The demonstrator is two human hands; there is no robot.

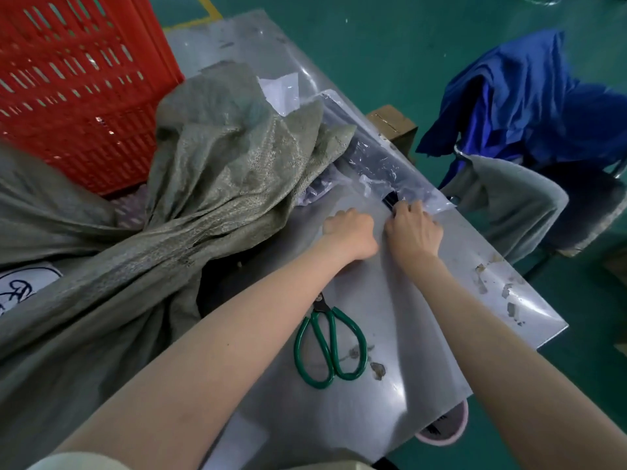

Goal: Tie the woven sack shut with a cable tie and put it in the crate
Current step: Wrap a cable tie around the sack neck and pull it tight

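A grey-green woven sack (pixel 190 205) lies across the table, its neck bunched and its mouth fanned open toward the far side. Behind it stands a red slatted crate (pixel 74 83). A clear plastic bag of black cable ties (pixel 380 161) lies along the table's right edge. My right hand (pixel 412 228) pinches the black cable ties where they stick out of the bag's near end. My left hand (pixel 349 232) is fisted just left of it, pressing on the plastic; whether it holds anything is hidden.
Green-handled scissors (pixel 330 344) lie on the grey metal table (pixel 407 334) under my forearms. A chair draped with blue cloth (pixel 529 96) and grey cloth stands to the right. A cardboard box (pixel 393 123) sits past the table's edge on the green floor.
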